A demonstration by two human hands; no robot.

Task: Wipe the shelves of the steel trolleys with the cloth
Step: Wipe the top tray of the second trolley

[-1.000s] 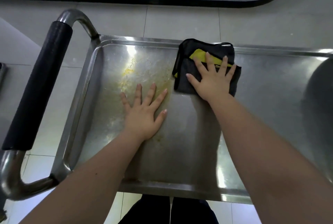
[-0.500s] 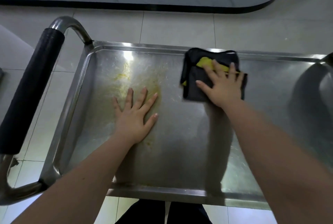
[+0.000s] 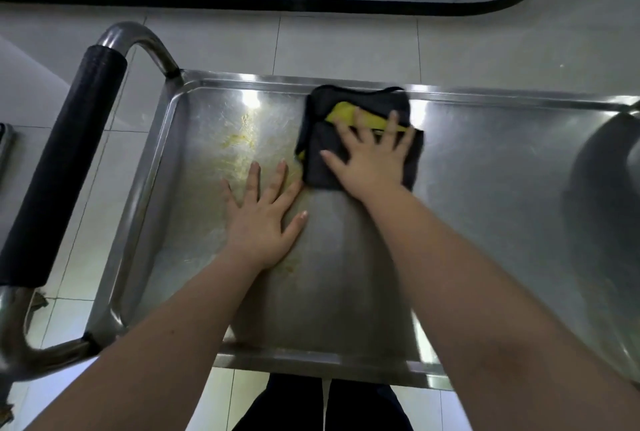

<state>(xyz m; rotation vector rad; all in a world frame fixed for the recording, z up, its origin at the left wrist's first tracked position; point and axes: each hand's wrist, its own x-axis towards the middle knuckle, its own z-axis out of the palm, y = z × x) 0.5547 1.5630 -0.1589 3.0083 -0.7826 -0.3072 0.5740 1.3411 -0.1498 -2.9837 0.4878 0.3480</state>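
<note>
Our right hand (image 3: 372, 160) lies flat on the folded dark-and-yellow cloth (image 3: 318, 160), fingers (image 3: 393, 125) straight and spread, pressing it to the top shelf (image 3: 502, 188) of the steel trolley, close against the far rim. Half a second ago the cloth sat clear of our left hand (image 3: 263, 222); now its near-left corner is just beside those fingertips, so the stroke has swung back leftward. The left hand rests palm-down, fingers apart, bracing on the steel. A yellowish residue (image 3: 239, 150) streaks the shelf left of the cloth, toward the padded handle (image 3: 65, 160). We judge that patch unwiped, and this leftward pass should meet it next.
</note>
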